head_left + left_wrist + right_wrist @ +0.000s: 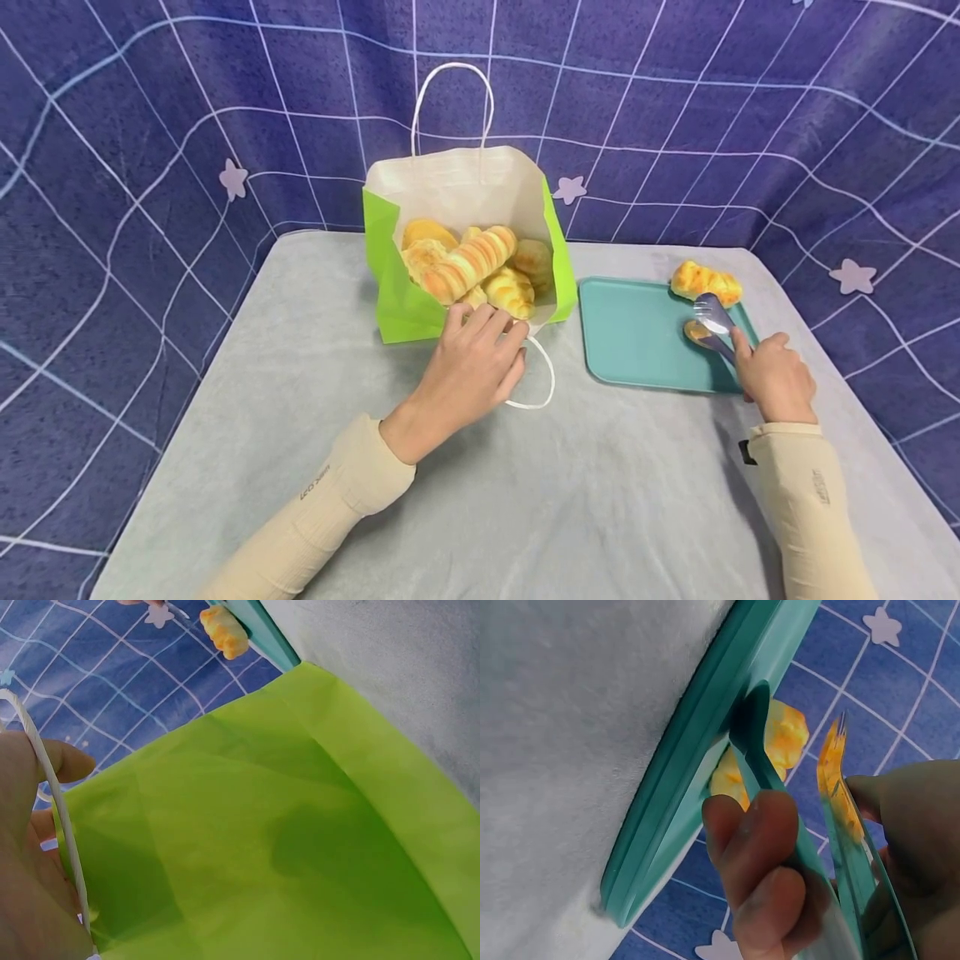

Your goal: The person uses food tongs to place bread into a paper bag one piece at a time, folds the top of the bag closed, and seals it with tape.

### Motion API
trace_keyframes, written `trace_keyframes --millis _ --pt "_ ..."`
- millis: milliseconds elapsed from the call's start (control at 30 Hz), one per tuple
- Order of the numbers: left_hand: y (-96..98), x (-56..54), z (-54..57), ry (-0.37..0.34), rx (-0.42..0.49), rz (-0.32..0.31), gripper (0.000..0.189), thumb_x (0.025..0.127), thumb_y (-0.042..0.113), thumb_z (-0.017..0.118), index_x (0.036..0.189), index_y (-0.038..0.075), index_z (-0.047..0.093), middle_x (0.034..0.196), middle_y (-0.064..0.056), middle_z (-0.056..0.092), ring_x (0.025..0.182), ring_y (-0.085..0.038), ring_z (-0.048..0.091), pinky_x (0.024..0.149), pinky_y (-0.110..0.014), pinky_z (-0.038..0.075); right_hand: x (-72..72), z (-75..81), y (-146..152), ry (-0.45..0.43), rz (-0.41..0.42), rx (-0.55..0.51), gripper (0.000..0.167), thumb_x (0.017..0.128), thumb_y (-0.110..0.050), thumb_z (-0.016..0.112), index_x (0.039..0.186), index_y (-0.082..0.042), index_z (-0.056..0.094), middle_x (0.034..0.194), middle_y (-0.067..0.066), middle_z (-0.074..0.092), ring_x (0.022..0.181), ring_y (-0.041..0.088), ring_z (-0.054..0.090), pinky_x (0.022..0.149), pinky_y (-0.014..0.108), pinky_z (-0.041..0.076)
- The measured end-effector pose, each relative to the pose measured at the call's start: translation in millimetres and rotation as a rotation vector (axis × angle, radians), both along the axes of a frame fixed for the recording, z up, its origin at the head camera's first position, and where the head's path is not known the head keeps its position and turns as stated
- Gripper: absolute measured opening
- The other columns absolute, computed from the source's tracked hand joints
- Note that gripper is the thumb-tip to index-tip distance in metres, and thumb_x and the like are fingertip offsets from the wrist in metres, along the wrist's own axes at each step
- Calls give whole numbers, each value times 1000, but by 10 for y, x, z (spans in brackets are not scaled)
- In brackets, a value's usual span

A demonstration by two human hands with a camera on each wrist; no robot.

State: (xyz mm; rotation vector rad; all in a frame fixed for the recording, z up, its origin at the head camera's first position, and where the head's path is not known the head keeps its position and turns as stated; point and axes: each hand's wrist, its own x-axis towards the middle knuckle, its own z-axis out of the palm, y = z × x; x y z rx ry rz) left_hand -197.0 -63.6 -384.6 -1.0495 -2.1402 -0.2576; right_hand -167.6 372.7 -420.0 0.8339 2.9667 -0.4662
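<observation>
A green paper bag (pixel 405 308) with a white inside stands open in the head view, filled with several bread rolls (pixel 472 265). My left hand (pixel 468 367) grips its front rim, fingers curled over the edge. The white front handle (pixel 56 795) crosses that hand in the left wrist view. At the right, my right hand (pixel 776 379) holds metal tongs (pixel 757 750), one end spoon-shaped and the other forked. Their ends stand apart above the teal tray (pixel 637 333) with nothing between them. A bread piece (pixel 707 284) lies at the tray's far right corner, just beyond the tongs.
A grey cloth covers the table (pixel 525 500). Behind it and at both sides hangs a blue curtain (pixel 637 108) with white lines and stars. The bag's rear handle (pixel 452 67) sticks up against it. The tray stands close to the bag's right side.
</observation>
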Motion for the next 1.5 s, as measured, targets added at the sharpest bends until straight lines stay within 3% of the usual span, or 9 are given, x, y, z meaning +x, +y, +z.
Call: trace_keyframes --millis 133,300,400,600,667,900,1033,1300,1500 --pt "0 2 2 2 4 -4 19 95 18 44 95 13 62 92 -2 58 88 -22 51 89 -43 36 -133 2 45 -38 -26 4 101 97 -67 12 136 26 22 111 52 45 104 65 50 69 63 45" --pt "-2 2 12 8 9 -5 19 95 18 44 95 13 63 92 -2 58 88 -22 51 89 -43 36 -300 4 100 -89 -53 6 103 96 -67 6 144 24 9 119 51 43 110 63 49 78 64 45" --pt "-3 3 19 9 12 -5 19 95 18 44 94 13 62 92 -2 58 88 -22 51 89 -43 36 -382 5 126 -105 -61 2 103 96 -66 4 145 24 3 109 45 52 108 60 52 79 62 46" --pt "-2 8 26 12 7 -1 19 94 18 44 94 13 63 92 -2 58 88 -22 51 89 -43 36 -490 -2 159 -131 -85 -14 101 96 -64 5 144 25 1 71 23 63 107 58 54 81 61 46" --pt "-4 10 29 13 3 3 20 94 18 44 95 13 63 92 -2 58 88 -22 50 89 -43 36 -515 -7 169 -129 -90 -10 101 97 -64 5 144 24 4 75 25 63 107 57 54 80 60 46" --pt "-17 19 29 4 1 5 18 94 18 46 95 13 63 92 -2 58 87 -22 50 89 -43 36 -588 -14 172 -63 -79 4 97 98 -64 12 134 24 28 115 46 49 110 60 52 78 62 47" --pt "-19 21 23 -1 -1 5 17 94 18 47 95 13 63 92 -2 58 87 -22 50 89 -43 36 -582 -29 169 7 -53 27 88 101 -60 22 126 23 37 120 49 45 109 62 50 78 64 46" --pt "-20 22 0 8 -13 0 16 92 18 49 95 13 64 92 -2 58 87 -22 50 88 -42 36 -410 -139 222 95 -44 51 82 99 -62 32 110 17 48 106 46 53 95 58 58 61 56 45" --pt "-32 14 3 16 -2 -5 14 91 17 50 93 12 63 90 -2 58 85 -22 50 88 -43 37 -308 -139 179 188 -25 27 70 98 -63 38 96 6 53 90 33 58 80 48 60 56 51 40"
